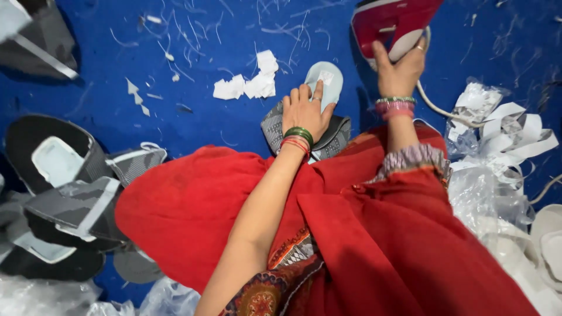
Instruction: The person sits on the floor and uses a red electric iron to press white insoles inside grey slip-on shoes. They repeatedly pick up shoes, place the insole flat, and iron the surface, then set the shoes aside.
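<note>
The left hand [304, 111] lay flat, fingers spread, pressing a pale blue insole piece [328, 82] onto a grey patterned shoe upper [336, 137] on the blue cloth [88, 99]; nothing was gripped, only held down. Much of that upper was hidden beneath the hand and the red garment [193, 205] draped over the lap. Just right of the insole, the right hand [401, 73] was wrapped around the handle of a red and white iron [392, 23], whose top was cut off by the frame's upper edge. Its pale cord [436, 108] trailed away from the insole and vanished among crumpled plastic and white paper strips [503, 134]. Left of the insole lay torn white scraps [249, 85]. Far to the left a heap of grey and black uppers [64, 199] ran out of view, their exact count hard to tell.
</note>
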